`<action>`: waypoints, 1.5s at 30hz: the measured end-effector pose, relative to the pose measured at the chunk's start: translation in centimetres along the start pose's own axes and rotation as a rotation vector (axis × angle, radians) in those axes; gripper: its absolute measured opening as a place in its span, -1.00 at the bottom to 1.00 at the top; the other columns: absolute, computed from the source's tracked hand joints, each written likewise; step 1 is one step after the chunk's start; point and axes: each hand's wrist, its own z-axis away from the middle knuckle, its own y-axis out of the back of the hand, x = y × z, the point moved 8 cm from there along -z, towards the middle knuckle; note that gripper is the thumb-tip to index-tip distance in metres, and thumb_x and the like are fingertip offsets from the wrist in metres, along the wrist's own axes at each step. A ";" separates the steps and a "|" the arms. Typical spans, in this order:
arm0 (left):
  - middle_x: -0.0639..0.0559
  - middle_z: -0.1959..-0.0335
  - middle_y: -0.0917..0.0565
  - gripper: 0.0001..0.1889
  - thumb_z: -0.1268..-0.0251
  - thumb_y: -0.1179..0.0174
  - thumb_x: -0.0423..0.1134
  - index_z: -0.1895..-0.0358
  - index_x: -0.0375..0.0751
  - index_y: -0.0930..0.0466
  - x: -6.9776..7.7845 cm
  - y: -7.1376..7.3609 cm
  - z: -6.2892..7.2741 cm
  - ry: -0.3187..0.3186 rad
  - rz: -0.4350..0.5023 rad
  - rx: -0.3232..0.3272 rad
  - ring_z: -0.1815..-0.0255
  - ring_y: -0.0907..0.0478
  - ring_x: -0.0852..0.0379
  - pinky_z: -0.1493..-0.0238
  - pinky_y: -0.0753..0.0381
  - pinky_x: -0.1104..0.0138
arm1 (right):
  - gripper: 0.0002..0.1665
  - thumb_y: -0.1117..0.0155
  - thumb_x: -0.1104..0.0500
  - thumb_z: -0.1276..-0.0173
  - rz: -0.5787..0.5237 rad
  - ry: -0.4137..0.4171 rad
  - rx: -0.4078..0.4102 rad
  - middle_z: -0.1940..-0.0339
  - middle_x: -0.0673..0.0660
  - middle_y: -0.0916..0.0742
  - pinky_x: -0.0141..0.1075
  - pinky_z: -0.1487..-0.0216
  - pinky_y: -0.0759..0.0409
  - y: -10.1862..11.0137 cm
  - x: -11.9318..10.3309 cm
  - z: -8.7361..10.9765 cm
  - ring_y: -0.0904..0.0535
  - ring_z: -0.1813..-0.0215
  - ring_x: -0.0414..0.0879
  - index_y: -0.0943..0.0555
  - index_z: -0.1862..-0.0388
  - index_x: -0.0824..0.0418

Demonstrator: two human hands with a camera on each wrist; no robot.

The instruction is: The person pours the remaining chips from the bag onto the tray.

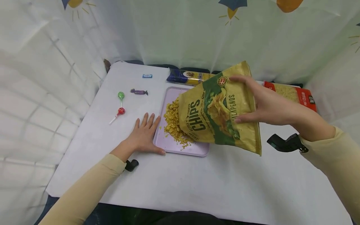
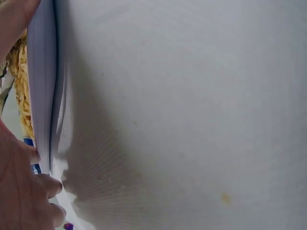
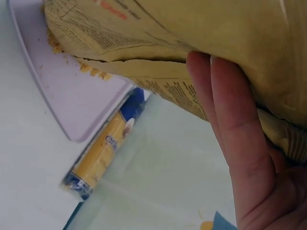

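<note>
The right hand [image 1: 270, 101] gripped a crinkled, glossy chip bag [image 1: 219, 115], tilted with its mouth over a smooth lilac tray [image 1: 171, 147], where broken yellow chips [image 1: 172, 120] lay heaped. The left hand [image 1: 144, 135] lay spread at the tray's rim. Only the right wrist view showed the bag's finely printed reverse [image 3: 105, 36].

So the tray [image 1: 168, 144] is sitting on the tabletop [image 1: 182, 184] with chips [image 1: 172, 120] lying in a heap on it, and the chip bag [image 1: 220, 109] is hanging over its right side. A pasta pack [image 1: 187, 77] is lying just behind the tray, another pack [image 1: 292, 93] is resting back right, and two lollipops [image 1: 121, 111] are lying off left, with two candies [image 1: 139, 92] sitting to their right.
</note>
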 end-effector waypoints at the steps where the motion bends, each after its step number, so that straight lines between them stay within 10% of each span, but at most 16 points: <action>1: -0.33 -0.69 0.33 0.56 0.26 -0.44 0.54 -0.69 -0.20 0.30 0.0 0.1 0.0 0.000 0.002 0.000 -0.68 0.51 -0.39 -0.55 0.38 -0.39 | 0.34 -0.67 0.15 -0.11 0.010 0.003 0.003 -0.23 0.12 -0.50 -0.39 0.13 -0.60 0.1 -0.1 0.1 -0.64 0.04 -0.03 0.04 -0.66 -0.18; 45: -0.33 -0.69 0.32 0.56 0.27 -0.45 0.55 -0.69 -0.19 0.30 -0.1 -0.1 -0.4 -0.003 -0.013 -0.002 -0.68 0.49 -0.39 -0.56 0.36 -0.38 | 0.36 -0.67 0.24 -0.08 -0.034 0.098 0.057 -0.25 0.10 -0.44 -0.46 0.13 -0.59 1.2 -1.2 0.3 -0.65 0.10 -0.10 0.02 -0.65 -0.27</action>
